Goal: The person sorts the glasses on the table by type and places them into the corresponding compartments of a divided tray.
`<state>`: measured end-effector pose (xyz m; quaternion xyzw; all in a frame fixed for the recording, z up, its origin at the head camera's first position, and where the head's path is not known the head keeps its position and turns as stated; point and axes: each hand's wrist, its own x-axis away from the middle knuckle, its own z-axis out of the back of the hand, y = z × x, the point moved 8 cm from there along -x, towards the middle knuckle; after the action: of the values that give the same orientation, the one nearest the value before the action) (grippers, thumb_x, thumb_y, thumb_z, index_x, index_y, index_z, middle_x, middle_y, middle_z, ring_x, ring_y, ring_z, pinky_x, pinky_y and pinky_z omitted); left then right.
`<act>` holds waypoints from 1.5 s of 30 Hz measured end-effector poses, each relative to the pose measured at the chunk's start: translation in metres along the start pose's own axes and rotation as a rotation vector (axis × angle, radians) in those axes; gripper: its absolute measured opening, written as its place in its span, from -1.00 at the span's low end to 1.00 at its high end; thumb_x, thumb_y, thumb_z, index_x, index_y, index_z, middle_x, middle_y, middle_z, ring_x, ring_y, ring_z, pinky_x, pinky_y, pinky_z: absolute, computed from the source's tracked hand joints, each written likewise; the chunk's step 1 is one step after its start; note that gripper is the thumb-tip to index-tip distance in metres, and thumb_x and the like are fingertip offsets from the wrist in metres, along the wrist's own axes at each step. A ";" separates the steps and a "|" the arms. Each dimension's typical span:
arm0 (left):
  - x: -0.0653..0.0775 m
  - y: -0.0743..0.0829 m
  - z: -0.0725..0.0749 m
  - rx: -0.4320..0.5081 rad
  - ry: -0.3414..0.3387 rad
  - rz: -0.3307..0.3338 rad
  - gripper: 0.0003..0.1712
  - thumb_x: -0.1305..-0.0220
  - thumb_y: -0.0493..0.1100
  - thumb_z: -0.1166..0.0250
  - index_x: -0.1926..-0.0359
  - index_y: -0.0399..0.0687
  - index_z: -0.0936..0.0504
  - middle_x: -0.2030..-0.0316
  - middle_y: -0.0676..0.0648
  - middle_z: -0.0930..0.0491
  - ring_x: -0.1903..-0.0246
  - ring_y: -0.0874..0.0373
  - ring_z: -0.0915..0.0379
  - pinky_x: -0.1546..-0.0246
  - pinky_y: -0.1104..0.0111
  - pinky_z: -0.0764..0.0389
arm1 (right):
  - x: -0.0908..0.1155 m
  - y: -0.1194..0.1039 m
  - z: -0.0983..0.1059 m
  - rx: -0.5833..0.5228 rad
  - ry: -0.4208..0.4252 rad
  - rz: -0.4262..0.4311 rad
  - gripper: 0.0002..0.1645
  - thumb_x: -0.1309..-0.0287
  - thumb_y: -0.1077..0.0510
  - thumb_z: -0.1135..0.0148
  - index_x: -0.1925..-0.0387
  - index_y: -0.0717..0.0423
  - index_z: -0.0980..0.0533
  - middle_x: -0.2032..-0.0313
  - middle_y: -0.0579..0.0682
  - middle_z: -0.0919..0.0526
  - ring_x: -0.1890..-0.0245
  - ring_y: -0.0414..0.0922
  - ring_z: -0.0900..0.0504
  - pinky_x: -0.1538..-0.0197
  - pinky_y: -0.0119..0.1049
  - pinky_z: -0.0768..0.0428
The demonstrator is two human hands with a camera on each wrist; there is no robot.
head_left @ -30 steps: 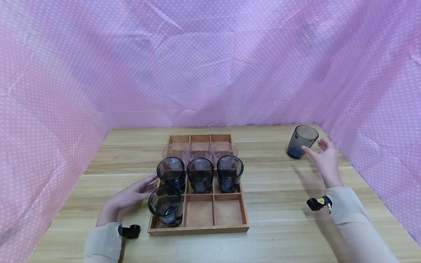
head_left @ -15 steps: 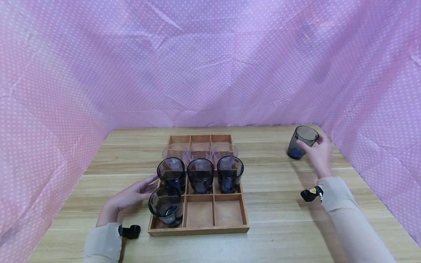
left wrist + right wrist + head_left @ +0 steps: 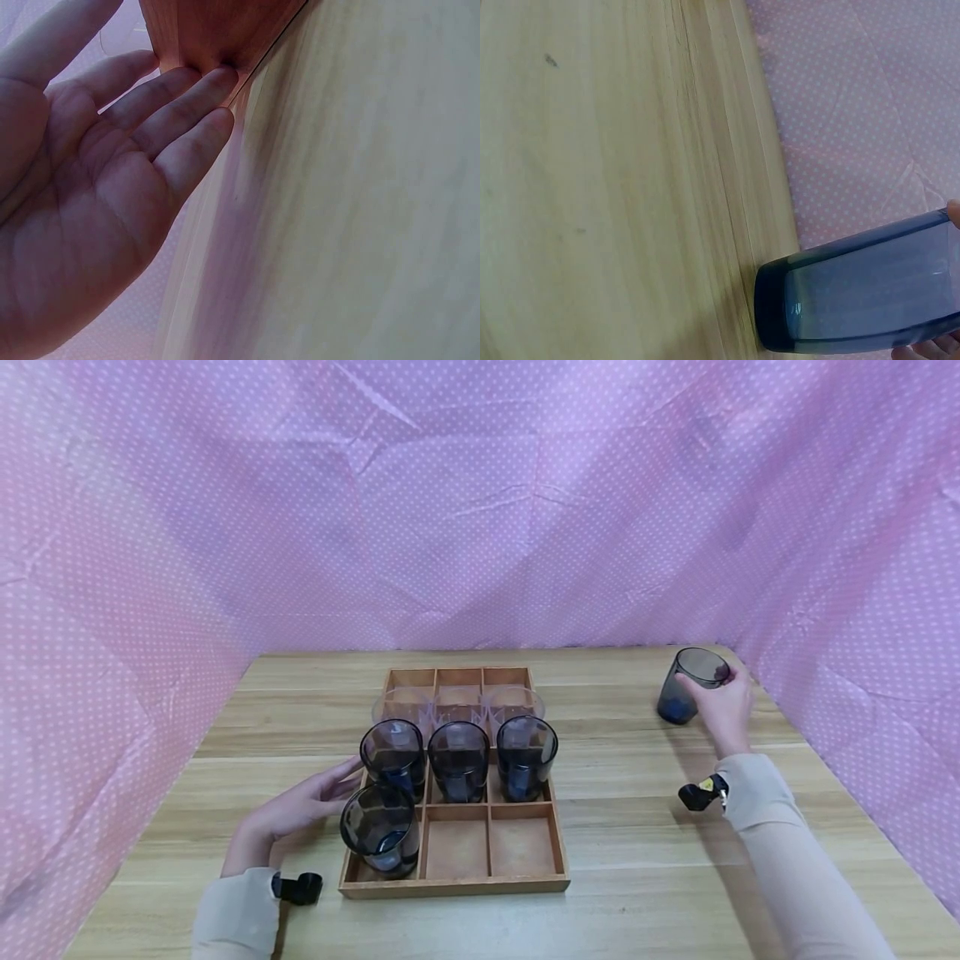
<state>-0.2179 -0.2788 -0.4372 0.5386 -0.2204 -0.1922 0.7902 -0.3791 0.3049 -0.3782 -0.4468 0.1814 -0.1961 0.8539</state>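
Note:
At the right back of the table, my right hand [image 3: 723,710] holds a smoky grey glass [image 3: 678,697] by its upper part, thumb on the near side and fingers round the far right. In the right wrist view the glass [image 3: 862,289] has its thick base at the wood, and only bits of my fingertips [image 3: 930,349] show. My left hand [image 3: 303,802] lies at the left side of a divided wooden tray [image 3: 491,887]. Its fingers are nearly straight, and the fingertips [image 3: 217,79] touch the tray wall in the left wrist view.
Several dark glasses stand in the tray: three in a row [image 3: 457,764] and one glass [image 3: 381,835] front left. Behind them are three clear glasses [image 3: 513,706]. Pink dotted cloth [image 3: 480,527] hangs round the back and sides of the wooden table [image 3: 600,877].
My right hand has moved left and forward to the grey glass, and its fingers have closed round it. The glass has stayed about in place. My left hand has kept still at the tray.

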 end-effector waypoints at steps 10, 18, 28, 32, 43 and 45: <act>-0.001 0.000 0.000 -0.003 0.006 -0.002 -0.10 -0.41 -0.17 -0.12 -0.47 -0.43 0.24 -0.46 -0.49 0.29 -0.38 -0.53 0.23 -0.15 0.76 -0.22 | 0.002 0.002 0.005 0.034 0.029 0.001 -0.09 0.17 -0.21 -0.51 -0.13 0.21 -0.41 0.15 -0.12 -0.47 0.29 -0.35 -0.34 0.17 -0.51 -0.33; -0.001 0.000 -0.001 -0.003 0.011 0.006 -0.10 -0.40 -0.17 -0.13 -0.47 -0.43 0.23 -0.46 -0.49 0.28 -0.38 -0.52 0.23 -0.14 0.77 -0.22 | 0.010 -0.002 0.008 0.034 0.001 0.028 -0.19 0.15 -0.18 -0.52 -0.05 0.21 -0.44 0.23 -0.18 -0.46 0.37 -0.39 -0.29 0.25 -0.51 -0.28; -0.001 0.002 -0.001 0.000 0.008 0.002 -0.11 -0.41 -0.17 -0.12 -0.48 -0.40 0.23 -0.47 -0.48 0.28 -0.39 -0.51 0.23 -0.14 0.76 -0.23 | 0.034 -0.019 0.010 0.068 -0.093 0.060 -0.10 0.09 -0.16 -0.49 -0.23 0.17 -0.40 -0.11 0.09 -0.56 -0.21 -0.03 -0.49 -0.14 -0.47 -0.38; 0.000 0.002 -0.001 0.001 0.006 -0.001 -0.11 -0.41 -0.17 -0.11 -0.49 -0.38 0.23 -0.47 -0.48 0.29 -0.39 -0.51 0.22 -0.14 0.75 -0.24 | 0.049 -0.030 0.010 0.069 -0.135 0.117 -0.09 0.08 -0.14 -0.50 -0.26 0.16 -0.39 -0.17 0.17 -0.57 -0.26 0.02 -0.48 -0.02 -0.63 -0.34; -0.001 0.001 -0.002 -0.015 0.008 -0.014 -0.12 -0.41 -0.17 -0.12 -0.49 -0.38 0.21 -0.47 -0.47 0.27 -0.37 -0.51 0.22 -0.16 0.75 -0.24 | 0.098 -0.055 0.013 -0.014 -0.272 0.229 -0.14 0.03 0.00 -0.50 -0.26 0.22 -0.36 -0.18 0.22 -0.54 -0.15 -0.35 -0.51 0.11 -0.85 -0.41; -0.001 0.000 -0.002 -0.017 0.008 -0.015 -0.12 -0.41 -0.17 -0.12 -0.49 -0.37 0.21 -0.47 -0.47 0.26 -0.37 -0.49 0.20 -0.16 0.75 -0.24 | 0.106 -0.057 0.013 -0.015 -0.287 0.244 -0.14 0.04 0.02 -0.51 -0.27 0.20 -0.36 -0.15 0.16 -0.56 -0.12 -0.43 -0.49 0.09 -0.84 -0.42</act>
<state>-0.2176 -0.2762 -0.4378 0.5341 -0.2116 -0.1978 0.7942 -0.2915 0.2312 -0.3376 -0.4511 0.1119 -0.0241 0.8851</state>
